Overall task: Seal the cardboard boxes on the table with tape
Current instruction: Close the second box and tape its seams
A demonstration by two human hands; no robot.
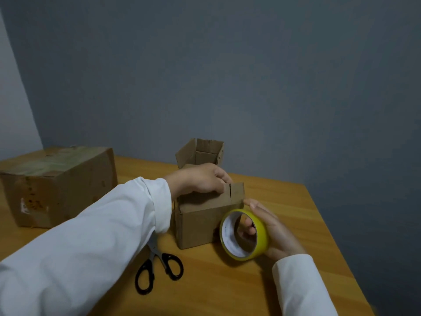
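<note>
A large box (pixel 57 185) with an unreadable label sits left of the left hand (pixel 200 179), which presses the small box (pixel 200 220) flaps down, fingers curled. The right hand (pixel 271 229) grips the yellow tape roll (pixel 243 234) beside it; core print illegible.

A: What is hidden?
B: A sleeve (pixel 91 236) covers the scissors' (pixel 159 267) blades. The big box (pixel 57 185) runs off the left edge.
A: Its label (pixel 32 205)?
B: Too blurred to read.
</note>
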